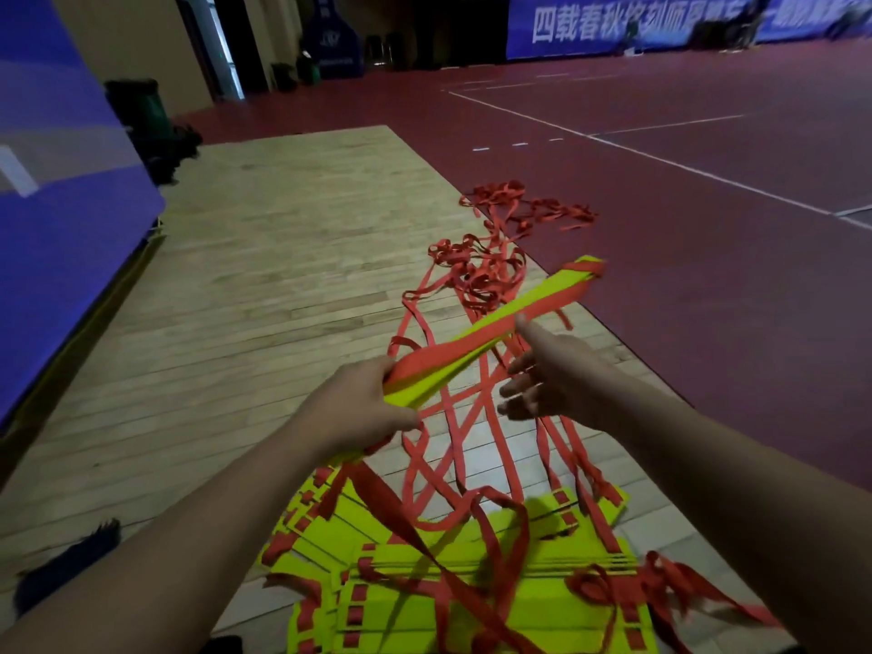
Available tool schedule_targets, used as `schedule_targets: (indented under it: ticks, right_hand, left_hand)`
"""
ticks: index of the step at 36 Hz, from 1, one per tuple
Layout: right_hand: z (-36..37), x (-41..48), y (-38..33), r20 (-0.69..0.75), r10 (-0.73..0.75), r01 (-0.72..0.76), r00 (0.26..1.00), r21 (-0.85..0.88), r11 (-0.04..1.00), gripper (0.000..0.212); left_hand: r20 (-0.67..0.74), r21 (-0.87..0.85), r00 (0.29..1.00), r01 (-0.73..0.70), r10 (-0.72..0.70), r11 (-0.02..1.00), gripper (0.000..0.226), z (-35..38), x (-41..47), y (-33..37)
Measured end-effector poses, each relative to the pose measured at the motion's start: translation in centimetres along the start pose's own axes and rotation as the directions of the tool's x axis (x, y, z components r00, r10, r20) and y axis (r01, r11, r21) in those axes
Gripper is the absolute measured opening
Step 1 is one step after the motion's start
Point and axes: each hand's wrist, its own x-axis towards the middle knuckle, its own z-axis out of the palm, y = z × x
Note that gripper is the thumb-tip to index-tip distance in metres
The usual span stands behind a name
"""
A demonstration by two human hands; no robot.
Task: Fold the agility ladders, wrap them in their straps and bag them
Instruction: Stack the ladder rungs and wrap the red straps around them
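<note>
Left hand grips the near end of the raised rung bundle, right hand loose-fingered just beside its middle; rungs likely light and stiff, red straps limp, trailing to the floor, so hold the rungs.

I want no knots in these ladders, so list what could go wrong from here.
Only the left hand grips the held rung bundle, at one end; the right hand is open, so the rungs may fan apart.
The loose red straps lie tangled beyond it and could knot if pulled.
Straps cross the folded stacks, so tugging may drag them apart.
</note>
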Motion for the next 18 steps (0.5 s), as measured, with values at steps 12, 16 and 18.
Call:
schedule_targets:
  ticks: [12, 16, 18]
  right_hand:
    - [2.8, -0.8, 0.3, 0.454, -0.335, 0.547, 0.825, -0.791, 0.275, 0.090]
    - [3.4, -0.3, 0.3, 0.548, -0.222, 0.591, 0.807, -0.736, 0.330, 0.040]
    - [3.3, 0.1, 0.5, 0.578, -0.062, 0.520, 0.813, -0.675, 0.524, 0.034]
  left_hand:
    - [0.156, 0.417, 0.968, -0.245, 0.196, 0.875, 0.036, -2.8, -0.5, -1.3]
    - [0.199, 0.534, 0.898, -0.435, 0.393, 0.725, 0.038, -2.8, -1.1, -0.8]
    - [0.189, 0.560, 0.853, -0.500, 0.486, 0.660, 0.040, -2.6, -1.2, -0.9]
